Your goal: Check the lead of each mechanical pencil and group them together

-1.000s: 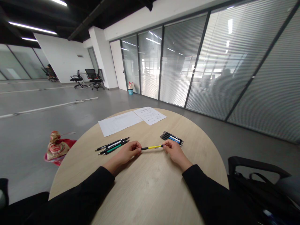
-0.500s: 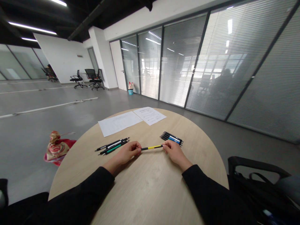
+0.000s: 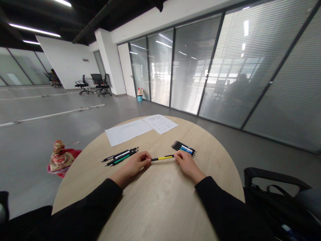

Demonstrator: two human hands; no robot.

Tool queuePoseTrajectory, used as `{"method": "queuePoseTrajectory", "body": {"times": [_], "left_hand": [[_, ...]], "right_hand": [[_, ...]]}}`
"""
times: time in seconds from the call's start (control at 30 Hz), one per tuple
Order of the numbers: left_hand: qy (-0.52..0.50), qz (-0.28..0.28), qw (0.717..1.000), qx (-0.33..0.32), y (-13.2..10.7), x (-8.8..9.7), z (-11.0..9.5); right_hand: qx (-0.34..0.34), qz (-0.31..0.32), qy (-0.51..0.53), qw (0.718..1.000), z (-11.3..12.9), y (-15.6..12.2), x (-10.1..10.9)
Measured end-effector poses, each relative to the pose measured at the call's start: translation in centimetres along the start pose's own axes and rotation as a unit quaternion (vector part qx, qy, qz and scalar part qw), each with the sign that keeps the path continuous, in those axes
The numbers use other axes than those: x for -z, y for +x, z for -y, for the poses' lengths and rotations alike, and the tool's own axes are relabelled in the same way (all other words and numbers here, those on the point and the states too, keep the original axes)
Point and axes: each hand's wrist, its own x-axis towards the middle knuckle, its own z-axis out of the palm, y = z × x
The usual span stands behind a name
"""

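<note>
A yellow-and-black mechanical pencil [image 3: 163,158] lies level just above the round light-wood table [image 3: 160,201], held between my two hands. My left hand [image 3: 136,164] pinches its left end, and my right hand [image 3: 187,165] pinches its right end. Left of my left hand lies a loose group of black, white and green pens [image 3: 120,156]. A tighter bunch of black, white and blue pens [image 3: 184,148] lies just above my right hand. Two printed paper sheets [image 3: 141,129] lie farther out on the table, untouched.
A patterned red cloth bag [image 3: 60,159] sits on the grey floor beyond the table's left edge. A black bag on a seat [image 3: 272,197] stands at the right. Blinded glass partitions [image 3: 238,67] line the right side, with office chairs [image 3: 100,83] far back.
</note>
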Motion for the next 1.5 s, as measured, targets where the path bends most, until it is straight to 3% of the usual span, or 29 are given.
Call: {"method": "queuePoseTrajectory", "body": {"times": [1.27,1.5], "left_hand": [[-0.015,0.005,1.000,0.011,-0.39,-0.30,-0.68],[-0.011,0.002,1.000,0.001,-0.31,-0.34,-0.05]], "right_hand": [[0.010,0.016,-0.013,1.000,-0.18,0.12,0.03],[0.013,0.018,-0.018,1.000,0.15,0.07,0.04]]}}
